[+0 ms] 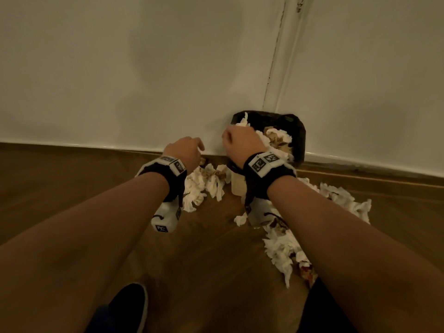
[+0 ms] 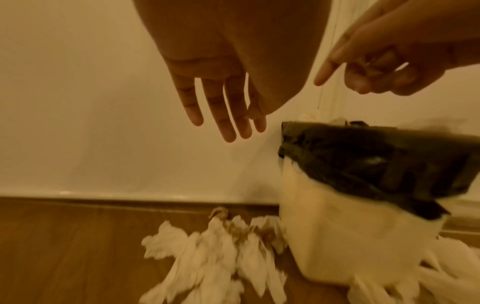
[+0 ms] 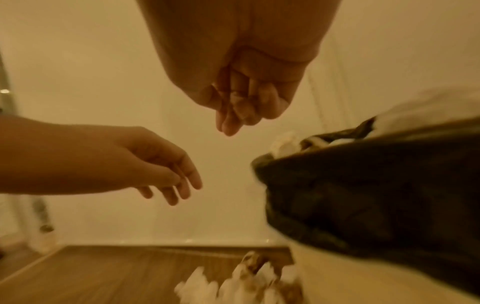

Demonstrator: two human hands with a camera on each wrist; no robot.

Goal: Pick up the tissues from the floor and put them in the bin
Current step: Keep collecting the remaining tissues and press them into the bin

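The bin (image 1: 299,127) stands against the wall, cream-sided with a black liner (image 2: 363,160), and crumpled tissues (image 1: 276,137) lie inside it. My right hand (image 1: 236,140) hovers over the bin's left rim. Its fingers (image 3: 241,111) are loosely curled and the index finger (image 2: 327,70) points out; I see nothing held in it. My left hand (image 1: 189,147) hangs left of the bin with straight, spread fingers (image 2: 226,115) and is empty. Stained white tissues (image 1: 201,186) lie on the floor beneath it (image 2: 213,257).
More tissues are strewn right of the bin (image 1: 341,198) and under my right forearm (image 1: 283,253). The floor is wooden, with a white wall and skirting behind. A door frame (image 1: 274,68) rises behind the bin. My dark shoe (image 1: 129,306) is at the bottom.
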